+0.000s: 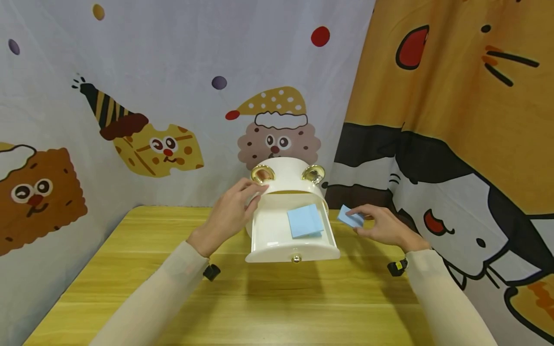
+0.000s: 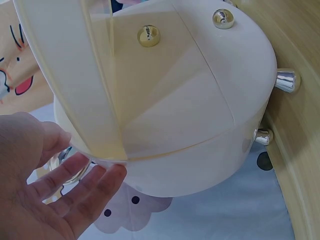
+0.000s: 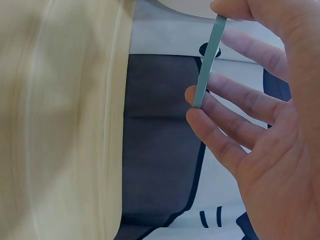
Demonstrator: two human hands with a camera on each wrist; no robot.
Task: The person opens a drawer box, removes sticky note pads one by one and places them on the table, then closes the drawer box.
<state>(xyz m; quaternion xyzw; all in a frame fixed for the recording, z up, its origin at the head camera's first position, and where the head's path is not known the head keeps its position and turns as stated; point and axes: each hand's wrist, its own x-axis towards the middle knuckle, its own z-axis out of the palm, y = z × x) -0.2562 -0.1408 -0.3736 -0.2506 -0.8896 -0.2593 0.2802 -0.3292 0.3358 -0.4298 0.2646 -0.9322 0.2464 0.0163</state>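
Note:
A white round-bodied storage box (image 1: pixel 287 173) with two gold ear-like rings has its drawer (image 1: pixel 268 226) pulled out. Inside the drawer lies a light blue sticky note pad (image 1: pixel 305 221). My left hand (image 1: pixel 227 211) is at the box's upper left side; in the left wrist view the fingertips (image 2: pixel 117 172) touch the box's edge, fingers loosely extended. To the right of the drawer, my right hand (image 1: pixel 385 226) pinches a second blue sticky note pad (image 1: pixel 351 219) between thumb and fingers, apart from the box. The right wrist view shows this pad (image 3: pixel 209 65) edge-on.
The box stands near the back edge of a wooden table (image 1: pixel 173 274). Behind it hangs a white cartoon-printed curtain (image 1: pixel 182 57), with an orange one (image 1: pixel 459 105) at the right. A gold knob (image 1: pixel 296 258) sits on the drawer front; another small knob (image 2: pixel 223 19) shows in the left wrist view.

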